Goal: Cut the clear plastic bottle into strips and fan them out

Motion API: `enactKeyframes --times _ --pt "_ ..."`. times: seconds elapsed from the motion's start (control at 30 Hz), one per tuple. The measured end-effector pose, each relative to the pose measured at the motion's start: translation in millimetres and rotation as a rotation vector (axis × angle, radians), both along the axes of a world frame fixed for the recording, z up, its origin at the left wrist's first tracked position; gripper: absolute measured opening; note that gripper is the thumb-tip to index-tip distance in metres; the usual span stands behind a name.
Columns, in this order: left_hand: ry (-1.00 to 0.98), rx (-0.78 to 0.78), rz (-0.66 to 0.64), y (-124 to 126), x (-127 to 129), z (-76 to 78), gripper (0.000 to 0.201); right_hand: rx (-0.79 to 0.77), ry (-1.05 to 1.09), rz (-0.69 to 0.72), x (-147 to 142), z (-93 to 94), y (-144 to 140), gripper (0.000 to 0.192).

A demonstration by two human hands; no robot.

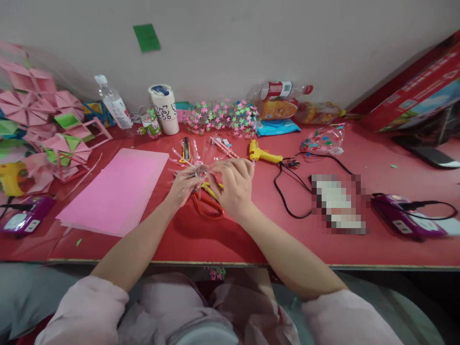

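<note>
The small clear plastic piece, with thin pink strips radiating from it, is held just above the orange-handled scissors. It is judged light, flimsy and easily creased, best pinched at its stiffer centre. The left hand is closed on it from below; the right hand, fingers curled, pinches its edge. Both forearms converge over the scissors.

I sit at a red table pushed against a plain pale wall bearing a green paper patch.
</note>
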State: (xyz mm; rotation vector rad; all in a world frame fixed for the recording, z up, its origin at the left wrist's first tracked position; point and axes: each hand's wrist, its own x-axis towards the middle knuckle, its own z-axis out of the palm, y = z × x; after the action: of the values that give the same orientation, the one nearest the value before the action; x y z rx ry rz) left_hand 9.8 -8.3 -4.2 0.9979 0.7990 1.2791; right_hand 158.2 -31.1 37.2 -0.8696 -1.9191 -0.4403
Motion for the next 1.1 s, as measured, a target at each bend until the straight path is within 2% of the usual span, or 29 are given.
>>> enactKeyframes --times 0.13,0.37,0.63,0.83,1.1 --pt "-0.006 0.007 -0.005 -0.3 -0.2 0.4 0.03 0.015 0.013 0.035 0.7 1.7 0.1 0.007" --pt "-0.04 0.002 0.061 0.3 -0.6 2.6 0.033 -0.144 -0.156 -0.038 0.6 -3.4 1.6 0.021" --pt "-0.09 -0.029 0.037 -0.6 0.7 5.1 0.035 -0.077 -0.248 -0.086 -2.3 -15.2 6.5 0.018" --pt "-0.094 0.0 0.07 0.6 -2.4 5.0 0.033 -0.041 -0.188 -0.07 -6.9 -19.0 6.3 0.017" --pt "-0.11 -0.012 0.103 0.7 -1.1 5.2 0.028 -0.091 -0.196 -0.115 -10.6 -21.2 4.6 0.02"
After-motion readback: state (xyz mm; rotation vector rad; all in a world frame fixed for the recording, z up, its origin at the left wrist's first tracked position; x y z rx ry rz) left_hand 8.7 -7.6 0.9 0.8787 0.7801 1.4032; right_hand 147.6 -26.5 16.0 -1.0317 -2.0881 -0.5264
